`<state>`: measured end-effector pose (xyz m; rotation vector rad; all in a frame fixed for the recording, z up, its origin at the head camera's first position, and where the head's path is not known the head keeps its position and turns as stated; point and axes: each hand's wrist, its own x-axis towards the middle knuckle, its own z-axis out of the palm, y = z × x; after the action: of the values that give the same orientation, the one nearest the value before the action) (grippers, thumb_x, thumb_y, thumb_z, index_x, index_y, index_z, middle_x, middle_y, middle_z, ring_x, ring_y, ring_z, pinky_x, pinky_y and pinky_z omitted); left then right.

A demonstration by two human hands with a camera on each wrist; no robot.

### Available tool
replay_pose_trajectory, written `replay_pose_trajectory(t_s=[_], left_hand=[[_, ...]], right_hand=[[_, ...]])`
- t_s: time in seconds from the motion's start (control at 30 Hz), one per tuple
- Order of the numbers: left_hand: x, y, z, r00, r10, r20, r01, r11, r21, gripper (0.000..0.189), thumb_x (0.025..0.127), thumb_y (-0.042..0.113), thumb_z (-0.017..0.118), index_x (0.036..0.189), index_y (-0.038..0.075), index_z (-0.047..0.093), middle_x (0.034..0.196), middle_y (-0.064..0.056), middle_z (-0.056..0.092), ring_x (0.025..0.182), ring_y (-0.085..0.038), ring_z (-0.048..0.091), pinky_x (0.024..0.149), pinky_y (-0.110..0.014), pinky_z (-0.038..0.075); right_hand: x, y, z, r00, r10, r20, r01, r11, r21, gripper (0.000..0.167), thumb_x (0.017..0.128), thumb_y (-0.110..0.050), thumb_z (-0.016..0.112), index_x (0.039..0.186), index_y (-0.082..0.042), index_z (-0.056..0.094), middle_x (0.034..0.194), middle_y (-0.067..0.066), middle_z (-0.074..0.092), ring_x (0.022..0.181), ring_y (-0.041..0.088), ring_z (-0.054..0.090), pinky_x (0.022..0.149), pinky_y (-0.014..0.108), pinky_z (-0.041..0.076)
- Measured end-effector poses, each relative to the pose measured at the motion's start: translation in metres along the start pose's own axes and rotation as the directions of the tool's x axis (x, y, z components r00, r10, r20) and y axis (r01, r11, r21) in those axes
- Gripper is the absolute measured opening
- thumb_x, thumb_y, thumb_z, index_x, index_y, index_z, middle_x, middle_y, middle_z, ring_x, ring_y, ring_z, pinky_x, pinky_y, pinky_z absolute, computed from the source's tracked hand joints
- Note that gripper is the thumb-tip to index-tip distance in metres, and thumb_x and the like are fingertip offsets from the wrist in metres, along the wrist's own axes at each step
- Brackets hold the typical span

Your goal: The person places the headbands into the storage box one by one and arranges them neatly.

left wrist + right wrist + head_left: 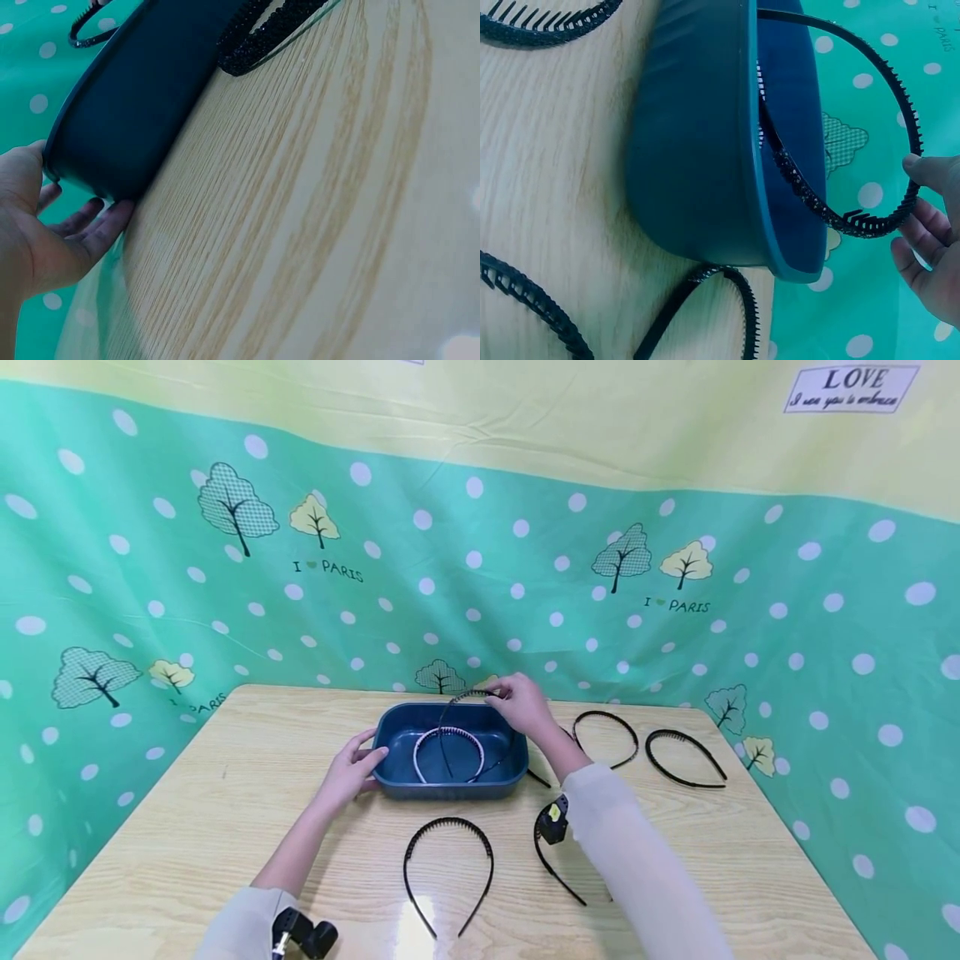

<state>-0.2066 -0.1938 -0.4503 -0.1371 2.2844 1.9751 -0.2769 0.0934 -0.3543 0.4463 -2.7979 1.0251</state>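
Observation:
A dark blue oblong plastic basin (450,792) stands on the table. My left hand (351,770) grips its left end, thumb at the rim; in the left wrist view the fingers (105,229) reach low along its outer wall. Above the basin's right part, my right hand (521,703) pinches a black toothed headband (802,187) at its curved middle, between thumb and fingers. This headband's two ends hang down inside the basin. A pale headband (448,729) lies in the basin behind it.
Several black headbands lie around the basin: one in front (448,820), one partly under my right forearm (542,852), and others at the right, including a thin headband (603,713) and a thicker headband (678,735). A green dotted curtain (420,585) hangs behind the table.

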Motion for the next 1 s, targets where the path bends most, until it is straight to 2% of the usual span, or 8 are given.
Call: replay_pose_trajectory(t_s=[0.3, 0.6, 1.0], left_hand=[[0.001, -0.002, -0.001, 1.000, 0.009, -0.013, -0.009, 1.000, 0.004, 0.062, 0.095, 0.033, 0.053, 0.147, 0.013, 0.027, 0.134, -0.029, 0.043, 0.111, -0.036, 0.058, 0.079, -0.035, 0.058], [0.001, -0.002, 0.000, 1.000, 0.002, -0.011, -0.002, 1.000, 0.002, 0.061, 0.096, 0.032, 0.053, 0.148, 0.014, 0.026, 0.135, -0.028, 0.043, 0.112, -0.037, 0.058, 0.078, -0.034, 0.058], [0.000, -0.001, 0.001, 1.000, 0.013, -0.012, -0.013, 1.000, 0.003, 0.062, 0.095, 0.034, 0.054, 0.147, 0.013, 0.027, 0.134, -0.028, 0.044, 0.111, -0.036, 0.058, 0.078, -0.034, 0.058]], right_hand=[[0.000, -0.001, 0.012, 0.999, -0.037, 0.003, 0.037, 0.998, -0.059, 0.021, 0.087, -0.023, 0.067, 0.105, -0.014, 0.072, 0.090, 0.006, 0.057, 0.082, 0.020, 0.056, 0.066, 0.029, 0.049], [0.000, -0.005, 0.020, 0.998, -0.041, 0.038, 0.042, 0.998, -0.044, 0.020, 0.088, -0.021, 0.066, 0.106, -0.014, 0.071, 0.090, 0.004, 0.061, 0.083, 0.019, 0.056, 0.066, 0.030, 0.048], [-0.001, -0.008, 0.028, 0.997, -0.043, 0.067, 0.048, 0.996, -0.076, 0.023, 0.088, -0.020, 0.066, 0.109, -0.012, 0.070, 0.090, 0.006, 0.057, 0.082, 0.018, 0.052, 0.068, 0.030, 0.046]])
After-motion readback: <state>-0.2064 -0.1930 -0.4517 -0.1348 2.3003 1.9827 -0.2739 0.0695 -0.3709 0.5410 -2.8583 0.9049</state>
